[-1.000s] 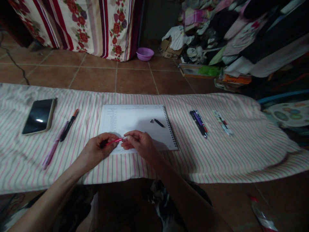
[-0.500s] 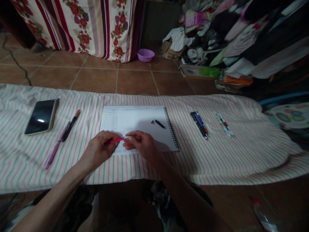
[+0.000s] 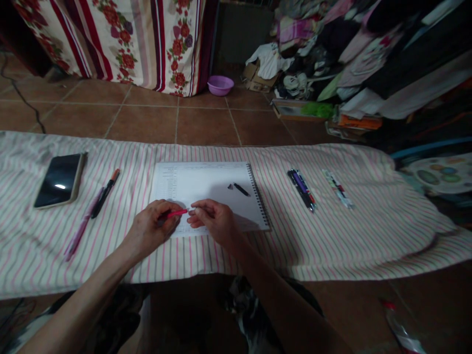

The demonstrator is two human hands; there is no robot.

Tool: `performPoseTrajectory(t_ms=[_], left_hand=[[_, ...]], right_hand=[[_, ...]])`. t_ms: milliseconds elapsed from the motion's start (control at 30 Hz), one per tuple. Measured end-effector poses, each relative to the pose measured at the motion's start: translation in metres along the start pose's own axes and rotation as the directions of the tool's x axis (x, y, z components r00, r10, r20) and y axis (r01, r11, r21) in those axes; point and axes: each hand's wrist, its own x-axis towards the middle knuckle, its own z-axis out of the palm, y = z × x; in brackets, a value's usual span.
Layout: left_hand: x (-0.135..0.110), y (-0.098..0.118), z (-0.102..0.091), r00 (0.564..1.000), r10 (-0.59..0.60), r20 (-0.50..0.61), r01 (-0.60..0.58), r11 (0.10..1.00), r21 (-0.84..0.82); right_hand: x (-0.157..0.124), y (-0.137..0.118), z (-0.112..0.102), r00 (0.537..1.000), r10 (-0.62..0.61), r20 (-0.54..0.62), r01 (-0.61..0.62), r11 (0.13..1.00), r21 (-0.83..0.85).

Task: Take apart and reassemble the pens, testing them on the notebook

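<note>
My left hand (image 3: 152,221) is closed around a slim red pen (image 3: 177,213), which points to the right. At the pen's pale tip, the thumb and fingers of my right hand (image 3: 212,219) are pinched together; the exact small part between them is hard to make out. Both hands are over the lower edge of a spiral-bound notebook (image 3: 206,172) with a printed column on its left. On its page, beyond my right hand, lie a short black pen part (image 3: 242,189) and a tiny dark piece (image 3: 230,186).
Left of the notebook lie a phone (image 3: 59,179), a black pen with an orange end (image 3: 105,194) and a pinkish-purple pen (image 3: 83,226). To the right are several dark pens (image 3: 301,189) and some patterned pens (image 3: 337,189). A striped cloth (image 3: 236,255) covers the table.
The whole view has shifted slightly to the left. Both hands keep nearly the same pose at the red pen, and the objects on the cloth stay where they were.
</note>
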Motion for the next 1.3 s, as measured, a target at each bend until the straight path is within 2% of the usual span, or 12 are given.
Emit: performPoseTrajectory(t_ms=[1300], left_hand=[[0.0001, 0.0027, 0.0026, 1.0, 0.003, 0.029, -0.002, 1.0, -0.026]], right_hand=[[0.0, 0.0025, 0.0008, 0.997, -0.07, 0.044, 0.075, 0.992, -0.097]])
